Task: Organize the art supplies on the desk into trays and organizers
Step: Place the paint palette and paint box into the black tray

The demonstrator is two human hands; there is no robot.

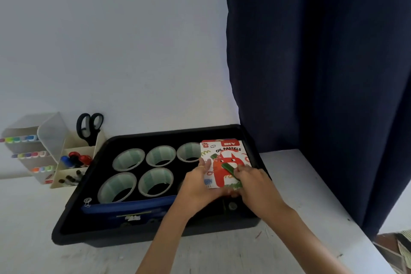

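**A:** Where is the oil pastels box (pixel 224 153)?

**B:** At the right end of the black tray (pixel 169 132), which sits on the desk (pixel 300 184). The left hand (pixel 198 184) grips its left edge. The right hand (pixel 253 179) has fingers curled over its lower right part.

**A:** What could go wrong?

**B:** I think the box could settle crooked. It already overlaps 1 of the tape rolls (pixel 129 159) in the back row and might rest on that rim rather than the tray floor. If its flap is loose, tilting could spill pastels. A green stick shows by the right fingers, and I cannot tell whether it is print or a real pastel.

**A:** Counts?

**B:** 5 tape rolls, 3 behind and 2 in front. 1 blue pouch (pixel 129 206) along the tray's near wall. 1 box. 1 pair of scissors (pixel 90 127) upright in the white organizer (pixel 53 129), and 3 rows of markers (pixel 22 139).
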